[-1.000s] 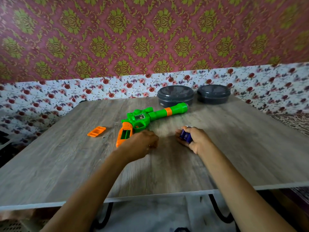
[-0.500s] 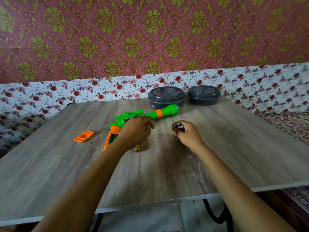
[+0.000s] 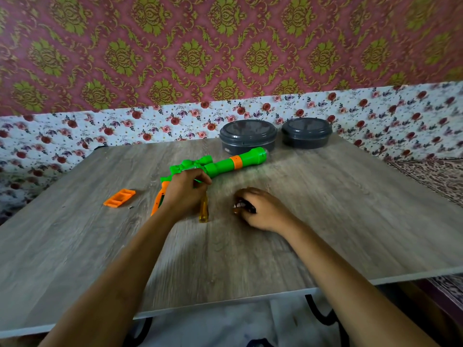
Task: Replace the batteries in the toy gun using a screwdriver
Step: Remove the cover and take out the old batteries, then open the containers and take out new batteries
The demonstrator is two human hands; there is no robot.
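Moved onto the toy gun [image 3: 225, 166], the left hand [image 3: 185, 194] curls round its likely light, stiff plastic body; the right hand [image 3: 263, 211] clutches batteries [image 3: 248, 207].

I am looking down on a grey wood-grain table [image 3: 350, 221] that is standing on curved black legs [image 3: 323, 314], with a pale sheet [image 3: 250, 321] lying on the floor beneath its near edge. At the table's far edge a round, dark grey, lidded left container [image 3: 248, 140] is sitting just beside a matching right container [image 3: 306, 136]. Behind them a white floral band [image 3: 75, 136] with red flowers is running along under maroon wallpaper [image 3: 225, 46] with green-gold medallions, and a patterned cloth [image 3: 436, 181] is showing off to my right.
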